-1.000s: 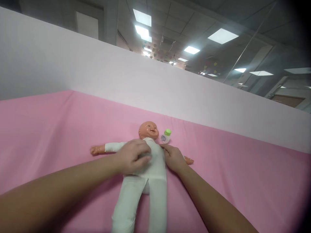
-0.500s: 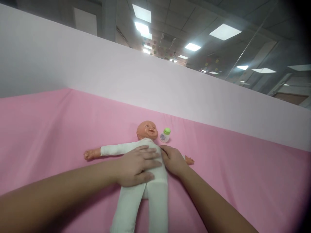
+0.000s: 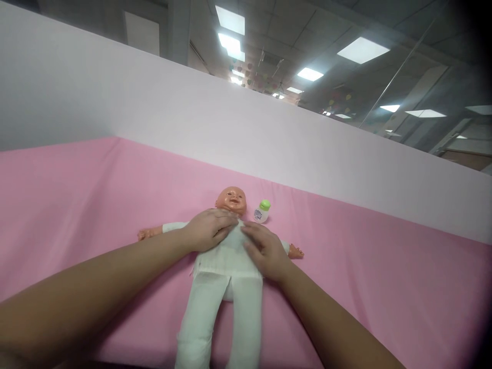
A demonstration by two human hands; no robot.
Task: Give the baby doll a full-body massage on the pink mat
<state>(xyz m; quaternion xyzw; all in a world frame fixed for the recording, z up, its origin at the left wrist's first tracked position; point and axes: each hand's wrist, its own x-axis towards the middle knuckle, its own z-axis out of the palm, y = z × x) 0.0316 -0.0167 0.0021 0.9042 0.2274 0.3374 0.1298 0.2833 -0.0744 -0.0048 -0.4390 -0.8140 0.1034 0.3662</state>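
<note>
Two bare hands lie on the upper body of a baby doll (image 3: 230, 261). The left hand (image 3: 209, 229) lies palm down across one side of the chest, its fingers close together and reaching up near the neck. The right hand (image 3: 268, 251) curves over the other side, fingers loosely bent and a little apart; whether either one pinches the pale cloth cannot be told.

Uneven pressure could roll the doll sideways or twist the soft body, since the trunk looks like stuffed fabric. Fingers sliding up the chest might push against the hard-looking head (image 3: 231, 201) and tip it. A wide sweep of the right hand could knock the green-capped bottle (image 3: 262, 211), which sits just beside the head.

The doll is on its back on the pink cover (image 3: 346, 266), face up, arms spread to both sides. Its long axis runs almost straight away from the person, crown toward the white panel (image 3: 246, 133), legs toward the person and slightly leftward.
</note>
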